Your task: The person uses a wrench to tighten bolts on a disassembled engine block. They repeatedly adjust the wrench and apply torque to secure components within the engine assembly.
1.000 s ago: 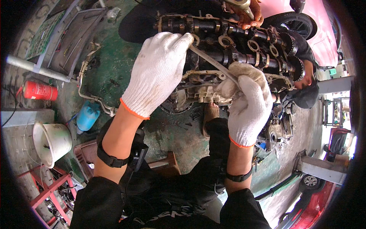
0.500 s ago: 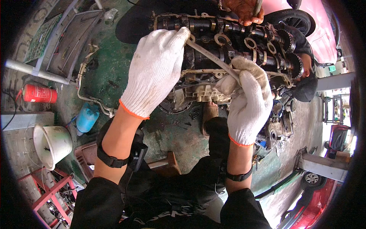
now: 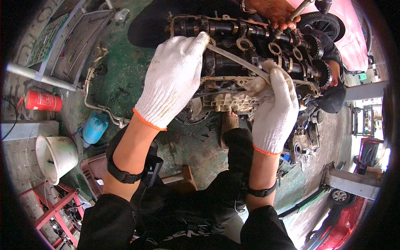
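Observation:
A long metal wrench (image 3: 235, 58) slants over the opened engine cylinder head (image 3: 235, 100), whose two dark camshafts lie exposed with sprockets at the right end. My left hand (image 3: 171, 77), in a white knit glove, is closed at the wrench's upper left end, over the camshafts; its fingertips partly cover that end. The wrench's other end is in my right hand (image 3: 276, 110), gloved alike, with fingers stained grey and closed round it. Another person's bare hand (image 3: 271, 10) holds a metal tool handle (image 3: 303, 7) at the engine's far side.
A pink car (image 3: 350, 37) stands at the far right, near another person's dark cap (image 3: 333, 99). Loose engine parts (image 3: 303, 139) lie on the right. To the left are a red fire extinguisher (image 3: 42, 101), a blue jug (image 3: 96, 128), a white bucket (image 3: 62, 160) and a red metal frame (image 3: 50, 208).
My hands and the wrench have shifted slightly right, my right hand also a little up. The other person's hand has moved right, and its tool has tilted over to the right.

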Available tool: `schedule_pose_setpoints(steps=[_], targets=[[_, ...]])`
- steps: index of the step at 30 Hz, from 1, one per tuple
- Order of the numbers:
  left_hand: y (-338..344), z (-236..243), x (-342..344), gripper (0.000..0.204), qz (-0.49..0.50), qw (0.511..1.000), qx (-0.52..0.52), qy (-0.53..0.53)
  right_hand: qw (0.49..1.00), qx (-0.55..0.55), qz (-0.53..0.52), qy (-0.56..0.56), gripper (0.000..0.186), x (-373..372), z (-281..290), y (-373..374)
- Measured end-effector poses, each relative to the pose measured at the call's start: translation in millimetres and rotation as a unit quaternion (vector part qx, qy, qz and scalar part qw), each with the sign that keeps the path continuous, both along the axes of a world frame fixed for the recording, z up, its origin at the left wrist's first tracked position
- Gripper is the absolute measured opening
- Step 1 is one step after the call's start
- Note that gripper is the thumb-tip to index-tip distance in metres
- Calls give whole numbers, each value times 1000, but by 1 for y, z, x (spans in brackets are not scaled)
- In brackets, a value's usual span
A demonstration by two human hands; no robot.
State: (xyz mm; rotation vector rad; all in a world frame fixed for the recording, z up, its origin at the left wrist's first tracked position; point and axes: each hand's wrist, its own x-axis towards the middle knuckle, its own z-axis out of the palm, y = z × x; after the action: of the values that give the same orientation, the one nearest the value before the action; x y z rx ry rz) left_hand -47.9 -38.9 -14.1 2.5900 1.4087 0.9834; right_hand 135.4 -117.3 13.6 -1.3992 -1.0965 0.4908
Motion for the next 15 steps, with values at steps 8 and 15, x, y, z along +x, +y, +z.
schedule_pose_setpoints(steps=[8, 15], targets=[[3, -5, 1, 39, -12, 1000, 16, -3, 961, 72, 56, 259, 24, 1, -6, 3], [1, -5, 9, 38, 18, 997, 69, 12, 976, 88, 60, 192, 29, 7, -10, 2]])
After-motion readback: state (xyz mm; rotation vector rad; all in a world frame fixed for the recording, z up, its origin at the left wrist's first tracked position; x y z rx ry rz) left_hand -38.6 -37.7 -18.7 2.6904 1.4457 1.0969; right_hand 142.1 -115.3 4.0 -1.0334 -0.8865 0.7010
